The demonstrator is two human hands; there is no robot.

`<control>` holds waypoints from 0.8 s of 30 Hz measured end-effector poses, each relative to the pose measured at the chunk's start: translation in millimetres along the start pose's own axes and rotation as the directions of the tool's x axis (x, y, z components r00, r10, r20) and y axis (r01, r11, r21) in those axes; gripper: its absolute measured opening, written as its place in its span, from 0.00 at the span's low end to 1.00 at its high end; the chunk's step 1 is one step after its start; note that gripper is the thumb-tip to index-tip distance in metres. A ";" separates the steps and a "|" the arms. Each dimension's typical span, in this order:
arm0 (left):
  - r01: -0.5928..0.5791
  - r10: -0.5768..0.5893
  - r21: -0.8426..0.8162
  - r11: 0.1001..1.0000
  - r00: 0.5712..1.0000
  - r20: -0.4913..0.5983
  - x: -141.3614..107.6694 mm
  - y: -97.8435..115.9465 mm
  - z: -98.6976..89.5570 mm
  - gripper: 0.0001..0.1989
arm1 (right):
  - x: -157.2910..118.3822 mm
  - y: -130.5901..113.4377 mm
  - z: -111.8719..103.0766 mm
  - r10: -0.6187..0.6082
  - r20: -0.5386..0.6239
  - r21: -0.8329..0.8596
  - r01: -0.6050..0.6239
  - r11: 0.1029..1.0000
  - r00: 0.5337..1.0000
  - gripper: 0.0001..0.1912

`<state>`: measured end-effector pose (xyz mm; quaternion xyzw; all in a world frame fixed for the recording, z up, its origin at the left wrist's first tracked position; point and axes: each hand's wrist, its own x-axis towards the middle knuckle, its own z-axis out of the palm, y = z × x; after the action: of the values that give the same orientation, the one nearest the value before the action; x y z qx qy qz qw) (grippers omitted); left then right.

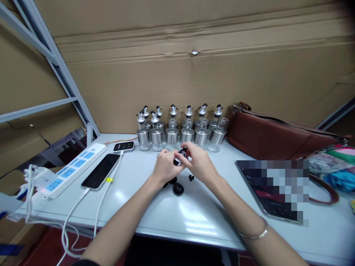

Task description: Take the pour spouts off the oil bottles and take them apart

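In front of the row of bottles on the table, the left hand and right hand together grip a small black-and-silver part, with a round black piece lying nearer the person than the bottles.

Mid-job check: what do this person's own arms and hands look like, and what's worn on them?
The left hand and right hand are ungloved. A thin silver-coloured bangle circles the bare right forearm; a black sleeve edge shows on the otherwise bare left arm.
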<state>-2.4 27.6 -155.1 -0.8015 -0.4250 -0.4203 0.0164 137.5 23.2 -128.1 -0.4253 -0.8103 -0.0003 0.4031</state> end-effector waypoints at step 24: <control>-0.199 0.209 0.093 0.975 0.972 -0.108 0.6 -2.3 -1.4 0.09 | 0.4 -2.1 1.8 -0.207 -0.012 -0.263 0.197 0.945 0.978 0.20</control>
<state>-4.7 28.9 -154.6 -0.8136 -0.3555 -0.4448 0.1173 134.7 22.8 -128.4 -0.3891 -0.8344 -0.1565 0.3577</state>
